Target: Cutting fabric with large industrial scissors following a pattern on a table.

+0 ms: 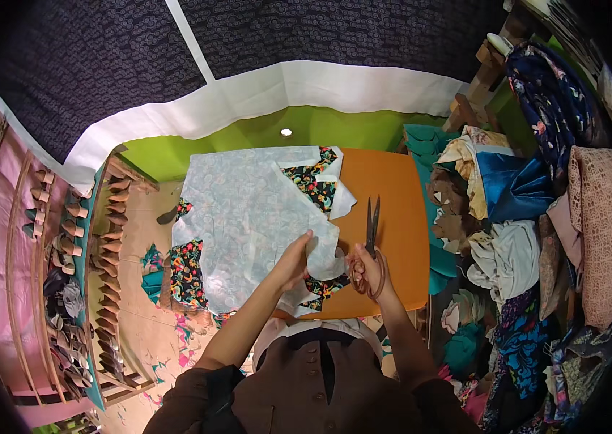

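A pale translucent white sheet (237,210) lies over black floral fabric (187,275) on an orange-brown table (393,181). The floral print shows at the left edge, by the far right corner and near my body. My left hand (294,262) is closed on the right edge of the sheet, thumb on top, beside a curved flap. In my right hand (370,271) is a pair of scissors (372,228) with dark blades and brown loop handles. Its blades point away from me, slightly parted, to the right of the sheet and apart from it.
Shelves with rows of shoe lasts (111,253) stand to the left. Heaped fabrics, including a blue satin piece (512,186), crowd the right side. A dark patterned curtain (270,36) hangs at the back. Fabric scraps (187,336) litter the floor.
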`<state>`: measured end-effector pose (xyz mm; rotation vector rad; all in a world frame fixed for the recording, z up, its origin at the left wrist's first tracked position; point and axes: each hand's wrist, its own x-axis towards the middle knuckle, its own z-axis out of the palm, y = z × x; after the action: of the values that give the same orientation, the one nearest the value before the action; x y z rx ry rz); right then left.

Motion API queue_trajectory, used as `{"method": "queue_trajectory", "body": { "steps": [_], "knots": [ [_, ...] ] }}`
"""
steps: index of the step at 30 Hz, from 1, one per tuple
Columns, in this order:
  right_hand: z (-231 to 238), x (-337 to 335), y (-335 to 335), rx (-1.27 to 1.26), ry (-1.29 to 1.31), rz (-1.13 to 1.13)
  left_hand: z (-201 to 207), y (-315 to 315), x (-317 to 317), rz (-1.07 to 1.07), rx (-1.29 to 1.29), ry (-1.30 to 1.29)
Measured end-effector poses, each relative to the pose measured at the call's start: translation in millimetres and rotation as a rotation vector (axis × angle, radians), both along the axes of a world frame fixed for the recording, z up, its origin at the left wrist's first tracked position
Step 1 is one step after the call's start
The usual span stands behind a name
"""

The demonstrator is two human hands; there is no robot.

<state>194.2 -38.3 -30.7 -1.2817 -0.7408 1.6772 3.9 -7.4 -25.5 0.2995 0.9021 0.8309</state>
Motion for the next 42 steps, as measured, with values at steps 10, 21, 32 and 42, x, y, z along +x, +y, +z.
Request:
{"method": "queue_trajectory", "body": {
  "steps": [10,21,32,42],
  "knots": [
    [39.3,8.4,6.3,0.130,0.228,0.080,54.9,-7.2,21.7,-0.007,0.089,-0.196],
    [36.7,24.6,2.7,0.098,0.393,0.217,51.4,-10.2,22.8,-0.104,0.036,-0.491],
    [68.4,13.9,7.7,0.134,0.270,0.237,68.7,-13.1,2.0,0.027,0.040,-0.339],
    [72.0,-31.7,13.2,0.134,0.151,-0.100,56.2,-15.2,-10.9,0.151,0.041,-0.654]
  ]
}}
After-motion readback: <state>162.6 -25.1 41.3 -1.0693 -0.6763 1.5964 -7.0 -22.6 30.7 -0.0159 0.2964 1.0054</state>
